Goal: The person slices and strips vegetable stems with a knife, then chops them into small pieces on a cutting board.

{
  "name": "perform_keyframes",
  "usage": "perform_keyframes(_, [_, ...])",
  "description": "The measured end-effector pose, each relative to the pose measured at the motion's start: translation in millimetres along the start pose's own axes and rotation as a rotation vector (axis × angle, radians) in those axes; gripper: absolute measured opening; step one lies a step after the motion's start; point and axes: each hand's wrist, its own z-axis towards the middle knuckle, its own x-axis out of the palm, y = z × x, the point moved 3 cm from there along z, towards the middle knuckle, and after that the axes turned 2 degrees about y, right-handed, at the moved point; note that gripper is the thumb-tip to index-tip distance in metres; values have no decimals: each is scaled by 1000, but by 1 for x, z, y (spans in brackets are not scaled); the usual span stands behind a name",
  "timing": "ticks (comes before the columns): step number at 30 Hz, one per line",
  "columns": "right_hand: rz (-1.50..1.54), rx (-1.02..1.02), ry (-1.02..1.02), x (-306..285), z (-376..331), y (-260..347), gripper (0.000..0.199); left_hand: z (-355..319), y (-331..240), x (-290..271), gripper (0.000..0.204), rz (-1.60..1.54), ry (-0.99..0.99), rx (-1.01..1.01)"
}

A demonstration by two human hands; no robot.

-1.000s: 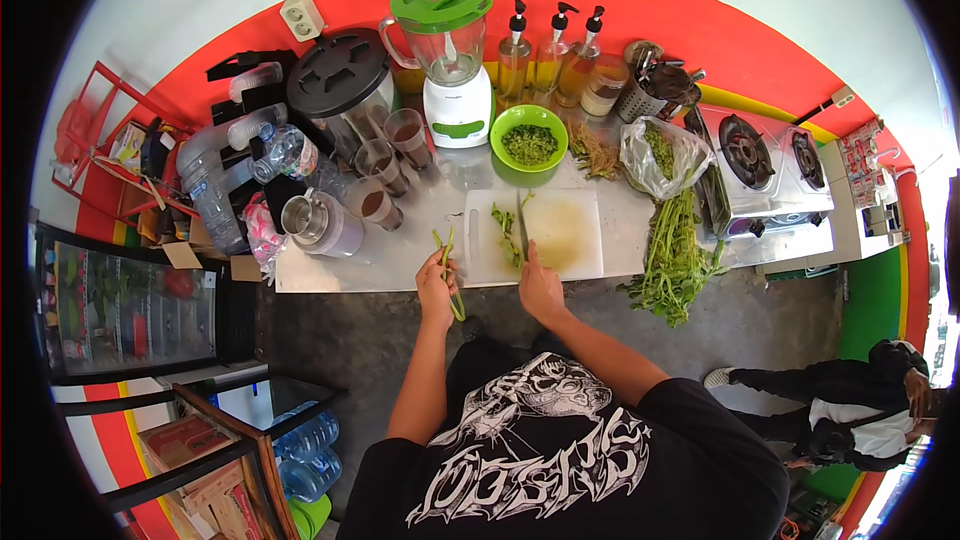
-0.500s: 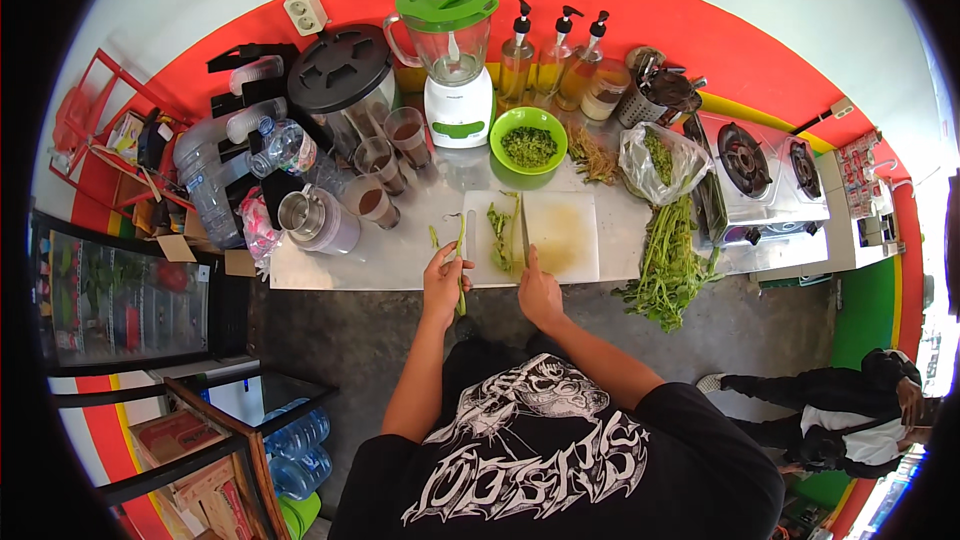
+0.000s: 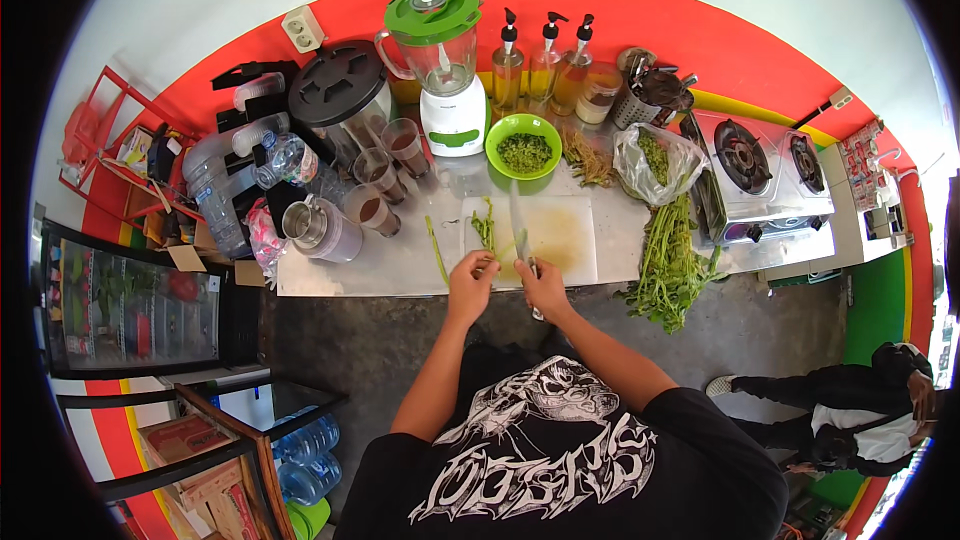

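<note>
My right hand (image 3: 543, 290) is wrapped round the handle of a knife (image 3: 518, 220), whose blade points away from me over the white cutting board (image 3: 575, 225). My left hand (image 3: 472, 285) is at the near left edge of the board, fingers curled and pinched; what lies between them is too small to make out. Just beyond its fingertips a leafy green sprig (image 3: 483, 224) rests on the board. Left of the board a thin green stalk (image 3: 437, 250) lies on the metal table. Behind the board stands a green bowl (image 3: 524, 132) of chopped greens.
A blender (image 3: 452, 90), pump bottles (image 3: 541, 70) and glasses of brown contents (image 3: 372, 210) stand behind. Leafy stalks (image 3: 668, 270) hang over the front edge at right, beside a plastic bag (image 3: 655, 165) and a gas stove (image 3: 750, 165). Another person (image 3: 830, 410) is at far right.
My left hand has let go of the stalk, now lying left of the board, and moved right to the board. The right hand has drawn nearer to me with the knife.
</note>
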Motion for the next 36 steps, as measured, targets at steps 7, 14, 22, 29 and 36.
perform_keyframes(7, [750, 326, 66, -33, 10, -4, 24, -10, -35, 37, 22, 275, 136, 122])
perform_keyframes(14, [756, 332, -56, -67, 9, -31, 23, -7, -19, 24, 22, 416, 215, 240])
perform_keyframes(22, [664, 330, -222, -96, 13, -72, 27, 5, -24, 40, 18, 545, 227, 243])
perform_keyframes(29, [-121, 183, -395, -119, -1, -61, 35, 23, 6, 58, 17, 541, 80, 238])
perform_keyframes(36, [-305, -51, -148, -130, -25, -49, 54, 24, 6, 74, 25, 687, 72, 276])
